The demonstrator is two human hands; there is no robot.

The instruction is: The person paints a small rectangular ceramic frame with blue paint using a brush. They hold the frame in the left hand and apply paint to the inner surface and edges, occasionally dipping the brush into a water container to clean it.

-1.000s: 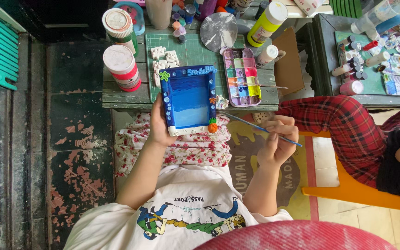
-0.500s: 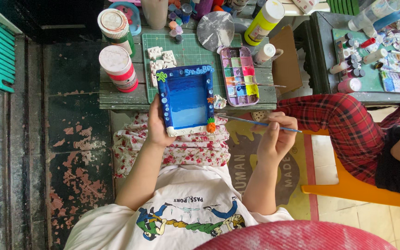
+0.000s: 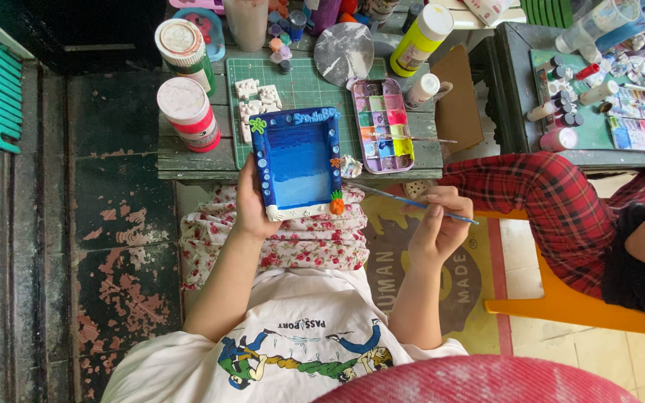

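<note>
My left hand grips the left edge of a blue painted rectangular tray with a raised decorated rim and a small orange figure at its lower right corner. I hold it upright over my lap, against the table's front edge. My right hand holds a thin paintbrush with a blue handle. The brush tip points left toward the tray's lower right corner and stops just short of it.
A low green table carries a paint palette, two red-and-white jars, a yellow bottle, white clay pieces and a cutting mat. At right sits another person in red plaid trousers on an orange chair, beside a second table with paints.
My right hand has risen slightly with the brush, and its tip now lies closer to the tray's lower right corner. The tray stays in my left hand.
</note>
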